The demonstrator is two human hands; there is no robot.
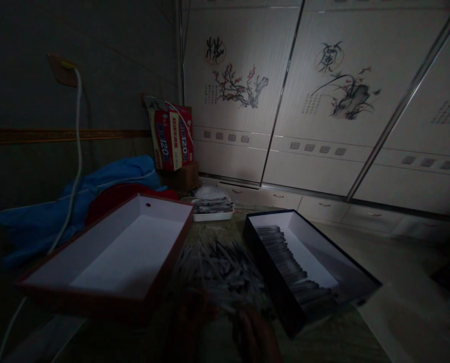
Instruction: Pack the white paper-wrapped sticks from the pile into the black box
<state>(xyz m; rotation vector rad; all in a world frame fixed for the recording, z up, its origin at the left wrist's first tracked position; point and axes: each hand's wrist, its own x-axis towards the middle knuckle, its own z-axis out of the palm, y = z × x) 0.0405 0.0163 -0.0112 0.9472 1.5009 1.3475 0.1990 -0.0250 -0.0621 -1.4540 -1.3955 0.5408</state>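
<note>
The red carton (pixel 172 138) standing against the wall bears the number "120" in large white figures on blue bands, printed on both visible faces; the smaller characters beside it are too dim to read. The left wardrobe panel (pixel 240 75) carries a brush-written character inside a circle above a plum-branch painting, with a small column of script beside it, illegible. The middle wardrobe panel (pixel 341 80) shows a second circled character above an orchid painting, also with unreadable small script. The far right panel (pixel 449 112) has several faint columns of writing, not legible.
</note>
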